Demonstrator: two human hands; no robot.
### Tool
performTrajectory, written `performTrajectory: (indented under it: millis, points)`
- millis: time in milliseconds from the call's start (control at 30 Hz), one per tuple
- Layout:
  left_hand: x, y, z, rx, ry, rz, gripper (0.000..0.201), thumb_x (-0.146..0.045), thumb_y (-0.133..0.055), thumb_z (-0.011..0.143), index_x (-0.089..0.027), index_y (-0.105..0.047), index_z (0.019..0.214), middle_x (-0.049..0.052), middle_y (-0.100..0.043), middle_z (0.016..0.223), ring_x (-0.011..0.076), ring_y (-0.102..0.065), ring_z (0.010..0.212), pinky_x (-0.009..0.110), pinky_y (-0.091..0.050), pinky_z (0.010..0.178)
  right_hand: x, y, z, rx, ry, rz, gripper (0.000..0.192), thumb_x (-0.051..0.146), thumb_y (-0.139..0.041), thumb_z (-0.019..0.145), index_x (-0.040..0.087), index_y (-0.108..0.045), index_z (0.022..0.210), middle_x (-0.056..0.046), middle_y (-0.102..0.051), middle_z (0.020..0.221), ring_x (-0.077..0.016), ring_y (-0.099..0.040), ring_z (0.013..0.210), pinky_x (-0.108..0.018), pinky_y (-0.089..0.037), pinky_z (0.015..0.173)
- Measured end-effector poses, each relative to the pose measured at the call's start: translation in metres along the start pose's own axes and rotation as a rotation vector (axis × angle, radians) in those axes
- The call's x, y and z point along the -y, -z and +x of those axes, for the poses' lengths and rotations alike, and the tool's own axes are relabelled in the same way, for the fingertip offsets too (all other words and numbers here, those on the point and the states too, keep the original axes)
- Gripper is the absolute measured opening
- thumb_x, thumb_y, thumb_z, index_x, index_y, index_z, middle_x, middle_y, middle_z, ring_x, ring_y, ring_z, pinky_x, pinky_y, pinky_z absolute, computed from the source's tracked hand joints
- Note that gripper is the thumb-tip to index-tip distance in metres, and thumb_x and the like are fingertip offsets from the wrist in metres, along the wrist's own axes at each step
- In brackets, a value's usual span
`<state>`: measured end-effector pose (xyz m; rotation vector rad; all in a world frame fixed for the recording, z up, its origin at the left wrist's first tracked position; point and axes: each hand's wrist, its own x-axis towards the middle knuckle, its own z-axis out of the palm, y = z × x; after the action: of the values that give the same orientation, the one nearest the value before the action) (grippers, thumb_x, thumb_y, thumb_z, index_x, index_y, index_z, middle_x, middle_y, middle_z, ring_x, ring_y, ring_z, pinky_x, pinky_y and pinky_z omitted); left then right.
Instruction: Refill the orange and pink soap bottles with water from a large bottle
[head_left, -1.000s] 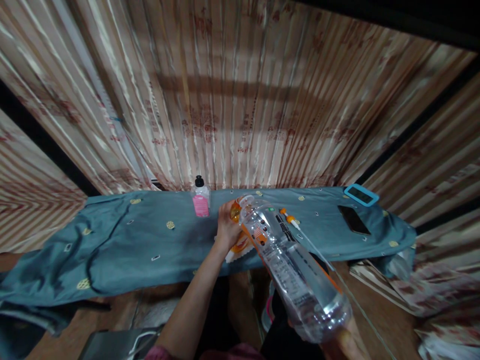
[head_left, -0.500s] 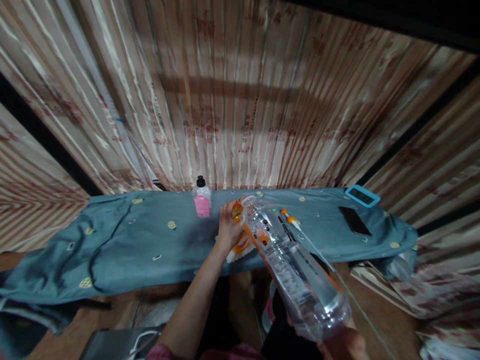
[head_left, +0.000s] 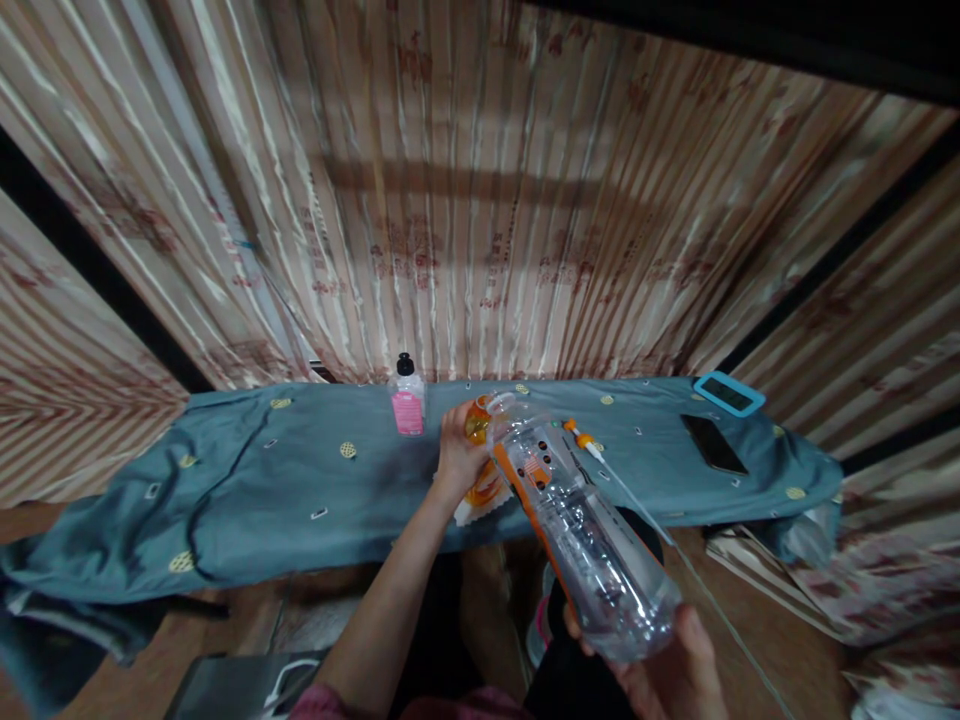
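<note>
Holding a large clear plastic bottle (head_left: 581,545) by its base, the person's right hand (head_left: 667,670) sits at the lower right of the view, its grip closed around the bottom end. The bottle is tilted steeply, neck pointing away from the person and down toward the surface (head_left: 300,490), its open mouth just beside a small orange container (head_left: 480,450). An orange label band runs along the bottle's side.

The left hand (head_left: 456,452) reaches forward over the near edge of the surface. Its grip is closed on the orange container, fingers wrapped around the left side. The container stands on a piece of white cloth or paper (head_left: 472,508) at the front edge of the surface; how much liquid it holds cannot be told.

The surface is covered by a blue-green cloth with small yellow and white motifs. Items on it:

- A small clear bottle with a pink label and black cap (head_left: 407,398), upright, near the back edge, just left of the left hand.
- A thin orange-tipped tool (head_left: 583,440), lying flat, right of the large bottle's neck.
- A dark phone (head_left: 713,444), lying flat, well to the right.
- A blue-framed device (head_left: 729,393), at the far right corner.

A striped curtain (head_left: 480,200) hangs behind the surface.
</note>
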<state>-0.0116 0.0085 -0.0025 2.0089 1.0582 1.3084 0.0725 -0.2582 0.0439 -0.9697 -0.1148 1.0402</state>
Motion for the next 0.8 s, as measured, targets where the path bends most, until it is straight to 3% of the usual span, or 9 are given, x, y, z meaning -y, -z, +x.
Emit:
performTrajectory:
  millis: [133, 233, 367, 500, 667, 800]
  points:
    - [-0.001, 0.005, 0.001, 0.046, 0.015, -0.009, 0.046, -0.040, -0.078, 0.079, -0.021, -0.064, 0.119, 0.009, -0.071, 0.114, 0.0281, -0.064, 0.108, 0.044, -0.051, 0.099, 0.002, -0.001, 0.007, 0.039, -0.030, 0.064, 0.053, 0.063, -0.090, 0.052, 0.025, -0.080, 0.088, -0.007, -0.081, 0.084, -0.0241, -0.076, 0.063, -0.027, -0.056, 0.046]
    - [-0.002, 0.009, 0.002, 0.094, 0.013, -0.004, 0.048, -0.035, -0.078, 0.080, -0.020, -0.063, 0.122, 0.010, -0.069, 0.119, 0.0286, -0.062, 0.113, 0.046, -0.049, 0.102, 0.001, 0.004, 0.015, 0.070, -0.038, 0.094, 0.049, 0.061, -0.090, 0.056, 0.027, -0.081, 0.090, -0.006, -0.082, 0.086, -0.0256, -0.076, 0.060, -0.031, -0.058, 0.049]
    - [-0.002, 0.010, 0.003, 0.134, 0.041, 0.003, 0.053, -0.029, -0.080, 0.076, -0.019, -0.062, 0.125, 0.011, -0.069, 0.121, 0.0291, -0.061, 0.115, 0.046, -0.049, 0.104, -0.001, 0.011, 0.023, 0.216, -0.061, 0.116, 0.048, 0.059, -0.090, 0.057, 0.028, -0.081, 0.092, -0.007, -0.083, 0.090, -0.0293, -0.076, 0.061, -0.035, -0.058, 0.048]
    - [-0.003, 0.008, 0.002, 0.152, 0.043, -0.015, 0.061, -0.025, -0.080, 0.073, -0.020, -0.060, 0.130, 0.009, -0.068, 0.124, 0.0294, -0.061, 0.117, 0.047, -0.049, 0.107, -0.002, 0.010, 0.022, 0.133, -0.027, 0.194, 0.044, 0.055, -0.091, 0.060, 0.029, -0.081, 0.093, -0.006, -0.082, 0.092, -0.0258, -0.076, 0.065, -0.032, -0.056, 0.046]
    - [-0.004, 0.011, 0.000, 0.152, 0.060, -0.061, 0.071, -0.026, -0.083, 0.071, -0.022, -0.056, 0.136, 0.011, -0.063, 0.137, 0.0311, -0.058, 0.125, 0.049, -0.047, 0.110, -0.004, 0.020, 0.027, 0.196, -0.056, 0.207, 0.046, 0.059, -0.089, 0.059, 0.031, -0.082, 0.095, -0.008, -0.082, 0.094, -0.0274, -0.074, 0.067, -0.036, -0.056, 0.049]
    - [-0.002, 0.013, -0.001, 0.159, 0.055, -0.089, 0.071, -0.029, -0.086, 0.069, -0.023, -0.059, 0.134, 0.009, -0.065, 0.135, 0.0312, -0.058, 0.127, 0.049, -0.047, 0.111, -0.008, 0.036, 0.035, 0.217, -0.080, 0.207, 0.055, 0.063, -0.086, 0.059, 0.030, -0.081, 0.102, -0.010, -0.082, 0.103, -0.0311, -0.074, 0.075, -0.041, -0.058, 0.052]
